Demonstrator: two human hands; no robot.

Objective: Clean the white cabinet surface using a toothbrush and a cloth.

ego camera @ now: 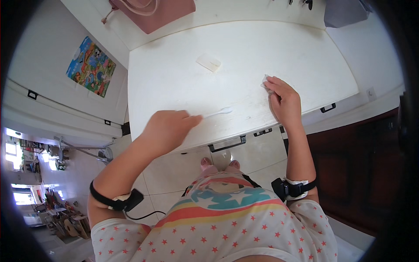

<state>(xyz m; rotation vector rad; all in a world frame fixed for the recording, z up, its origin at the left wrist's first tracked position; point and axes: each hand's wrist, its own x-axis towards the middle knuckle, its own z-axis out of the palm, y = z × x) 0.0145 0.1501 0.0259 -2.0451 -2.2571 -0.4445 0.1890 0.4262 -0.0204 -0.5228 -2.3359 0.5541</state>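
My left hand [172,129] grips a slim white utensil [217,113] with a rounded head, like a toothbrush or small spoon; its exact kind is unclear. The head lies low over the white cabinet top [170,85], and I cannot tell whether it touches. Toward the right side, my right hand [286,100] pinches a crumpled white tissue or wipe [264,80] against the same surface. Farther back, between the hands, rests a small pale rectangular piece [208,63], perhaps folded paper or film. Faint marks and specks [248,117] show near the front edge.
Black handles [227,145] project from the cabinet front. A pink bag [160,13] hangs or stands behind the top, a grey bag [343,13] at back right. A colourful poster [91,67] is on the left panel; a dark wooden door [353,167] is at right.
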